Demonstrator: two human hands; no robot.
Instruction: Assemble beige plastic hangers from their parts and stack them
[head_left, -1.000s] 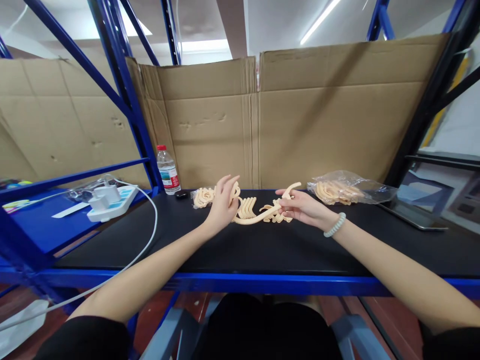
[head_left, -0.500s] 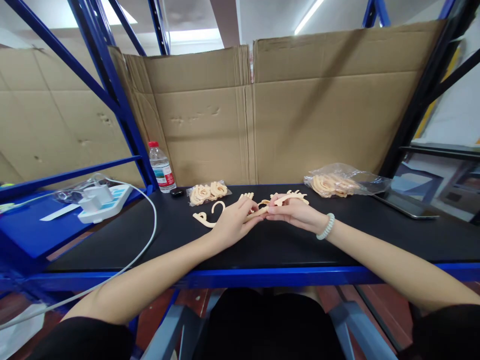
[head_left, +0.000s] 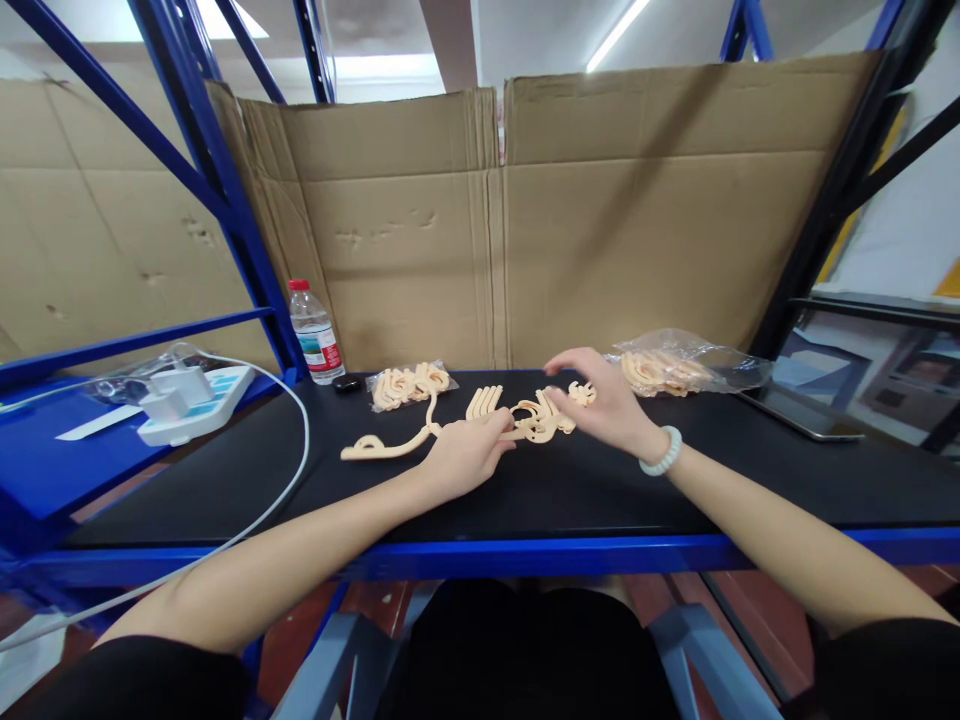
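My left hand (head_left: 463, 452) is closed around a pale, wood-coloured curved piece (head_left: 390, 448), which sticks out to the left with a small loop on it and a narrow arm rising behind my fingers. My fingers hide its middle, and a short end shows past my fingertips. My right hand (head_left: 604, 400) is raised with its fingers apart, holding nothing. Beneath and left of it lie several pale cut-out pieces (head_left: 541, 422), some curved and notched. A comb-like group of pale strips (head_left: 484, 401) lies just behind my left hand.
A clear bag of pale pieces (head_left: 409, 386) lies at the back left, another bag (head_left: 666, 366) at the back right beside a dark tablet-like device (head_left: 802, 415). A water bottle (head_left: 315, 338) stands by the blue post. A white cable (head_left: 304, 440) crosses the left side. Cardboard (head_left: 405, 250) walls the back.
My right hand has let go and lifted away to the right, its fingers spreading. The curved piece in my left hand has turned and now reaches further left.
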